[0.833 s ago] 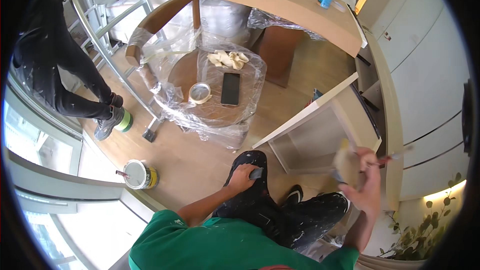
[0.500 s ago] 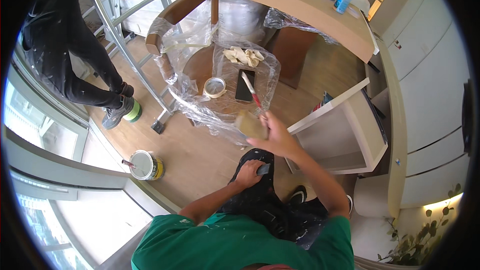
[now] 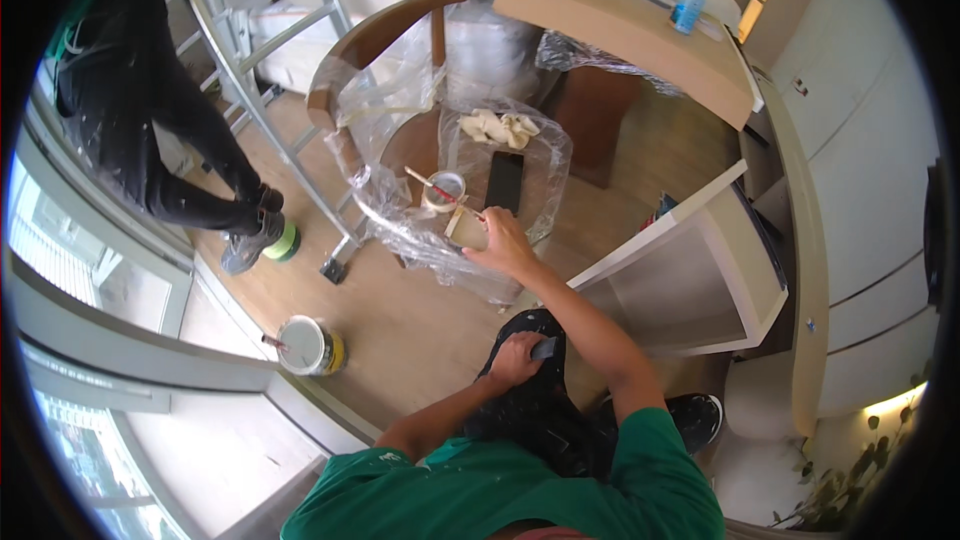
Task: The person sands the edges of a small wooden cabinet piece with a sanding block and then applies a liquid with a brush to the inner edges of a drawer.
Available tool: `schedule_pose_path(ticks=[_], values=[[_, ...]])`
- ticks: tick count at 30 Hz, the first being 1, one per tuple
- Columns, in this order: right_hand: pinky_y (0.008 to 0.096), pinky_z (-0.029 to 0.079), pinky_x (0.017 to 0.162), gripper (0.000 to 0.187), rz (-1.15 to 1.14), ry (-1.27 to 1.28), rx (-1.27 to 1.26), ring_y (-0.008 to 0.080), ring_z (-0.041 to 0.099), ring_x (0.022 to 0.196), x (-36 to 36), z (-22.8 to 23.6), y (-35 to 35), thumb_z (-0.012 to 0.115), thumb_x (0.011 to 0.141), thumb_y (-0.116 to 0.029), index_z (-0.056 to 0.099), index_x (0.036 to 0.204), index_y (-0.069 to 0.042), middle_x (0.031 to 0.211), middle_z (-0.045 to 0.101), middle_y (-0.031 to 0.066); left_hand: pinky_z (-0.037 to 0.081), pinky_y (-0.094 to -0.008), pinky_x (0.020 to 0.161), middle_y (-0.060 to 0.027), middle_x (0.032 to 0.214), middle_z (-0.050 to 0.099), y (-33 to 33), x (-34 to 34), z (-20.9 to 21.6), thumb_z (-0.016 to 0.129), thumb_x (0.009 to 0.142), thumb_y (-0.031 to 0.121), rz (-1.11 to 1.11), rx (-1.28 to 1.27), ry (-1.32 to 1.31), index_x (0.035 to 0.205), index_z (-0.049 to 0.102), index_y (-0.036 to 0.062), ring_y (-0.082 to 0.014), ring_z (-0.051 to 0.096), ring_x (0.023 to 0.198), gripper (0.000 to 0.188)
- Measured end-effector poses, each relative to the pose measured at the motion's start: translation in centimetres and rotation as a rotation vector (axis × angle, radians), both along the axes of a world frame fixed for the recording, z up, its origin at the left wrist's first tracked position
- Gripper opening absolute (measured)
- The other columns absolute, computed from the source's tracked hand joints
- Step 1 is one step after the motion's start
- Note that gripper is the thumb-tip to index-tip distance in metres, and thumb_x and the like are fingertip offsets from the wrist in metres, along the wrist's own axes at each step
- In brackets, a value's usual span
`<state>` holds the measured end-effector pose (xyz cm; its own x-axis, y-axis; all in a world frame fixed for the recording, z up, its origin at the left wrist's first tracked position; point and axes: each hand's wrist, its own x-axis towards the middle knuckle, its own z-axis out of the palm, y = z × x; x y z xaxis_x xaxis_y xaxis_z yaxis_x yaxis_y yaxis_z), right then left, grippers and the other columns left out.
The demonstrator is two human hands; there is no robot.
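My right hand is closed round a slim red-and-pale paintbrush, whose pale tip points away to the left, over a roll of tape. The same hand holds a small beige square piece; its kind is unclear. Both are above the near edge of a plastic-wrapped wooden chair. On the seat lie a dark phone and a crumpled cream cloth or glove. My left hand rests on my leg, closed on a small grey flat piece, mostly hidden by the fingers.
An open paint bucket with a brush stands on the floor at left. Beyond it are a metal stepladder and a person in dark trousers. An open beige drawer-like box stands right, below a cardboard-topped table with a blue bottle.
My right hand has moved left and farther away, carrying the paintbrush and beige piece over the chair's edge. The brush now tilts more to the left. My left hand stays on my leg.
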<state>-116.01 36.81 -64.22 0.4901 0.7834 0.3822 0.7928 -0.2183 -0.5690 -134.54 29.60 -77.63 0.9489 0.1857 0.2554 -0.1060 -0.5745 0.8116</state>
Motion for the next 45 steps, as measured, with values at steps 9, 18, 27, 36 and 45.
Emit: schedule_pose_path(ticks=[9, 18, 27, 36, 45], values=[[0.0472, 0.046, 0.1, 0.059, -0.092, -0.245, 0.133, 0.0414, 0.052, 0.119, 1.9, 0.4, -2.2, 0.089, 0.071, -0.035, 0.057, 0.104, 0.003, 0.129, 0.054, 0.0267, 0.051, -0.0505, 0.094, -0.0213, 0.107, 0.07, -0.6, 1.3, 0.8, 0.073, 0.078, 0.01, -0.048, -0.014, -0.006, 0.113, 0.068, 0.002, -0.0443, 0.065, 0.103, 0.036], [0.0476, 0.048, 0.065, 0.042, -0.194, 0.267, 0.016, 0.0383, 0.064, 0.072, -5.5, 9.2, -14.7, 0.073, 0.089, -0.024, 0.05, 0.116, -0.001, 0.083, 0.062, 0.0184, 0.05, -0.0292, 0.082, -0.0094, 0.098, 0.07, 0.2, -0.4, 3.9, 0.057, 0.105, 0.023, 0.22, -0.898, 0.004, 0.109, 0.066, -0.0006, -0.0121, 0.062, 0.093, 0.025], [0.0453, 0.049, 0.069, 0.044, -0.145, 0.484, -0.23, 0.0332, 0.065, 0.076, -12.3, 9.4, -24.5, 0.066, 0.09, -0.018, 0.05, 0.128, -0.001, 0.085, 0.064, 0.0165, 0.04, -0.043, 0.109, -0.0159, 0.12, 0.065, 0.4, -0.4, 17.4, 0.049, 0.106, 0.012, -0.27, -0.674, -0.206, 0.098, 0.067, -0.0008, -0.0272, 0.058, 0.12, 0.023], [0.042, 0.053, 0.1, 0.062, -0.271, 0.626, 0.396, 0.0255, 0.063, 0.12, -14.1, 15.6, -39.0, 0.074, 0.095, -0.03, 0.047, 0.144, -0.001, 0.131, 0.063, 0.0161, 0.043, -0.0392, 0.101, -0.0155, 0.109, 0.063, 1.6, -1.0, 18.5, 0.047, 0.105, 0.013, 0.01, -0.645, -0.418, 0.102, 0.066, -0.0045, -0.0256, 0.057, 0.108, 0.026], [0.0466, 0.049, 0.098, 0.059, -1.867, 0.019, 0.106, 0.0409, 0.065, 0.109, -10.3, -11.5, -73.4, 0.068, 0.096, -0.044, 0.061, 0.126, 0.005, 0.114, 0.068, 0.0248, 0.043, -0.0348, 0.095, -0.0116, 0.114, 0.061, 6.0, 0.1, 17.8, 0.044, 0.108, 0.013, 0.119, -0.424, -0.414, 0.109, 0.065, -0.0024, -0.0222, 0.056, 0.107, 0.026]])
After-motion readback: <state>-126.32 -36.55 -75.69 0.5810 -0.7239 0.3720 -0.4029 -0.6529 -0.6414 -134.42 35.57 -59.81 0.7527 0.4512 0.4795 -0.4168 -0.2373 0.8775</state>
